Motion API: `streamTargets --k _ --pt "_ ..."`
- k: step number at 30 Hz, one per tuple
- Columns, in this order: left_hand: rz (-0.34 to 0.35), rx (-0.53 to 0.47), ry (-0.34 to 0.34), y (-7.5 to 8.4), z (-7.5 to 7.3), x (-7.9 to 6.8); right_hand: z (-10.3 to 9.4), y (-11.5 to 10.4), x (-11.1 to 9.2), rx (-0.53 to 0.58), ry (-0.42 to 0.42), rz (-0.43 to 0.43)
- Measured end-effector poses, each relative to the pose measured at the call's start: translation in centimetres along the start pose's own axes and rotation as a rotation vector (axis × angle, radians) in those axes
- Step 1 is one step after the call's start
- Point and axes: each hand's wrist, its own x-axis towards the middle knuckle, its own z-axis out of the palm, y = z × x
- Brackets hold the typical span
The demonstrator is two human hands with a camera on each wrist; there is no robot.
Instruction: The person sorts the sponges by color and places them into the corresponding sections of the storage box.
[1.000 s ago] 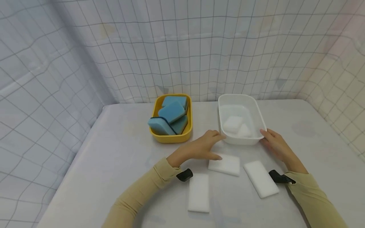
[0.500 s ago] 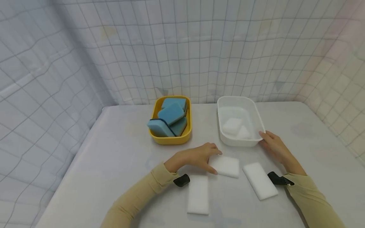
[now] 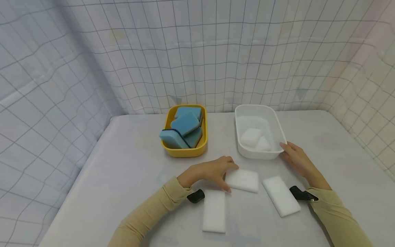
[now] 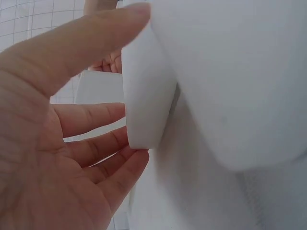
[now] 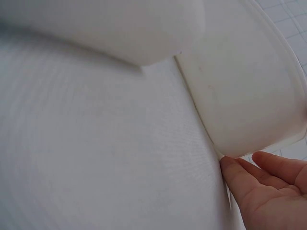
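My left hand spans the near end of a white sponge block on the table, thumb along its front edge and fingers at its back edge. In the left wrist view, the fingertips touch the sponge's side and the thumb reaches across above it. My right hand holds the front right corner of a white plastic tub, its thumb over the rim. From the right wrist view, fingers meet the tub's lower corner. Some white sponge pieces lie inside the tub.
Two more white sponge blocks lie on the table, one upright-set sponge by the left wrist and one slanted sponge near the right wrist. A yellow tub with several blue sponges stands back left. Checked cloth hangs behind.
My left hand has come from near the white tub's front down and back to the sponge block, its thumb now at the front edge. The right hand stays on the tub.
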Motion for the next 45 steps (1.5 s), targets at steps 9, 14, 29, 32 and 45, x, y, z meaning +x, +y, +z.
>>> streamTargets --k 9,14,29,32,45 --pt "-0.032 0.011 -0.009 0.3 0.0 -0.1 -0.2 0.1 0.1 -0.007 -0.003 -0.006" --pt "-0.039 0.024 -0.003 0.4 -0.1 0.0 -0.2 0.0 0.1 -0.026 0.0 -0.001" --pt "-0.014 0.077 0.005 0.5 -0.1 0.2 -0.5 0.0 0.1 -0.034 0.015 0.013" --pt "-0.006 0.081 0.011 0.4 -0.4 0.1 -0.5 -0.1 0.3 -0.021 0.013 0.013" --pt "-0.001 0.043 0.045 0.4 -1.5 -0.4 -0.1 0.0 0.3 0.0 0.011 0.029"
